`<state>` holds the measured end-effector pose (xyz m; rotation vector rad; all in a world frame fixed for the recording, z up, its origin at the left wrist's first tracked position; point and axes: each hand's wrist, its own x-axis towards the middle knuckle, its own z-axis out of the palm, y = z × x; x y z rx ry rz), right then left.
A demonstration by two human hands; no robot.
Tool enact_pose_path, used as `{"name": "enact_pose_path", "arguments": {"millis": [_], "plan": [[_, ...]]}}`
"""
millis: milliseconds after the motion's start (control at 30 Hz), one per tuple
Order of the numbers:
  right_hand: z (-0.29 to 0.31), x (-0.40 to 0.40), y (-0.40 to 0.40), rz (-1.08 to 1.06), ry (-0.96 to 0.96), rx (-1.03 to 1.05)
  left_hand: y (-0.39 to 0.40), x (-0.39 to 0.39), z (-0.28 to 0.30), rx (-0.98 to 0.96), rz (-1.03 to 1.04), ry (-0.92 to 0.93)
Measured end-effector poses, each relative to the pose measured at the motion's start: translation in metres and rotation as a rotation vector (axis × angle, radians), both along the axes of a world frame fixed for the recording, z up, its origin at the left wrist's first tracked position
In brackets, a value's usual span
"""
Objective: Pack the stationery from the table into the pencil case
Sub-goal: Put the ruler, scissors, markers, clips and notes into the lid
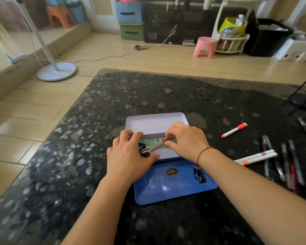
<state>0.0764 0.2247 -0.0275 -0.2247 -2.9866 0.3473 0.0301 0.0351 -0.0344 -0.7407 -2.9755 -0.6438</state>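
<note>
Speckled glossy stone table (166,89), open blue tin pencil case (175,184); both hands pinching steel scissors (153,147) inside

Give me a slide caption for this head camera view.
Both hands lay scissors into the open blue pencil case; markers wait on the table.

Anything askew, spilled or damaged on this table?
Nothing is spilled or visibly damaged. The scissors lie diagonally in the open pencil case, held by the left hand and right hand. A small dark scrap lies just beyond the case; I cannot tell what it is.
</note>
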Motion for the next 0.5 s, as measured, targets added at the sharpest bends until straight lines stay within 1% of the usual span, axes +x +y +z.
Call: {"name": "enact_pose_path", "arguments": {"millis": [100, 167, 233, 300, 367, 433, 500], "plan": [[0.008, 0.014, 0.011, -0.066, 0.114, -0.142, 0.0, -0.003, 0.003, -0.05, -0.024, -0.024], [0.019, 0.038, 0.032, -0.135, 0.187, -0.171, 0.002, -0.007, 0.004, -0.089, -0.066, -0.058], [0.031, 0.074, 0.059, -0.217, 0.197, -0.164, 0.004, -0.009, 0.002, -0.088, -0.121, -0.085], [0.041, 0.118, 0.081, -0.313, 0.118, -0.171, 0.006, -0.01, 0.0, -0.041, -0.174, -0.116], [0.043, 0.16, 0.092, -0.356, -0.046, -0.167, 0.006, -0.012, -0.001, -0.001, -0.194, -0.146], [0.038, 0.191, 0.093, -0.32, -0.23, -0.131, 0.008, -0.011, -0.001, 0.009, -0.199, -0.159], [0.03, 0.206, 0.088, -0.264, -0.37, -0.096, 0.01, -0.009, -0.001, 0.015, -0.216, -0.173]]}}
